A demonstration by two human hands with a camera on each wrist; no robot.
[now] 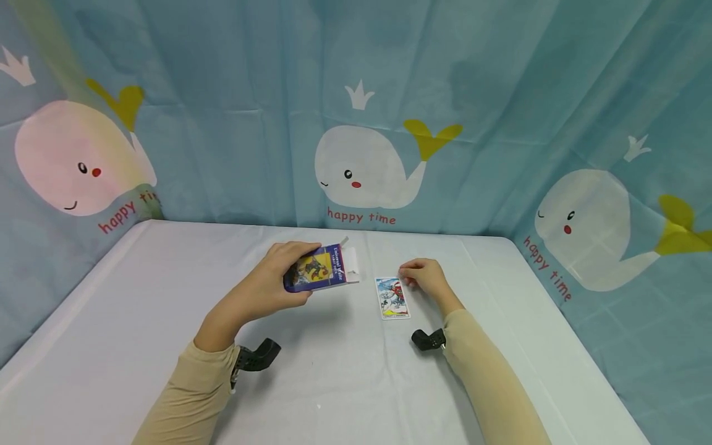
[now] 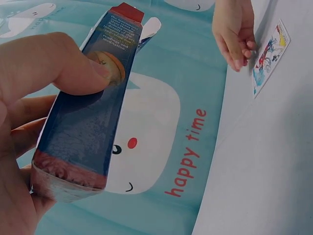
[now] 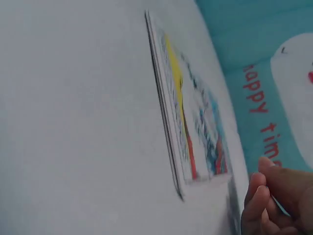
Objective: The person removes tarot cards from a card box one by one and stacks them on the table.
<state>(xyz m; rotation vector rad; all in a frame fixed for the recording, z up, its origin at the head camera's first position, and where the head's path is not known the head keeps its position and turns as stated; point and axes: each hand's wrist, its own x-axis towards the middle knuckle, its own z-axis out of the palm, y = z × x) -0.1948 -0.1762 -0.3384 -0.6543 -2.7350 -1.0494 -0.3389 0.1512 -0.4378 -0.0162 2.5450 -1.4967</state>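
Note:
A blue tarot card box (image 1: 318, 269) is gripped by my left hand (image 1: 272, 275), held above the white table with its open flap end pointing right. In the left wrist view, the thumb presses the box's narrow printed side, and the other fingers pass behind it. A colourful tarot card (image 1: 392, 299) lies face up on the table, right of the box; in the right wrist view its edge looks thicker than one card, though the number of cards cannot be told. My right hand (image 1: 425, 278) is just beside the card's upper right corner, fingers loosely bent, with nothing visible in them.
The white-covered table (image 1: 328, 389) reaches back to a blue curtain (image 1: 245, 161) printed with whales and "happy time". Black wrist-camera mounts (image 1: 258, 356) stick out from both sleeves, low over the table.

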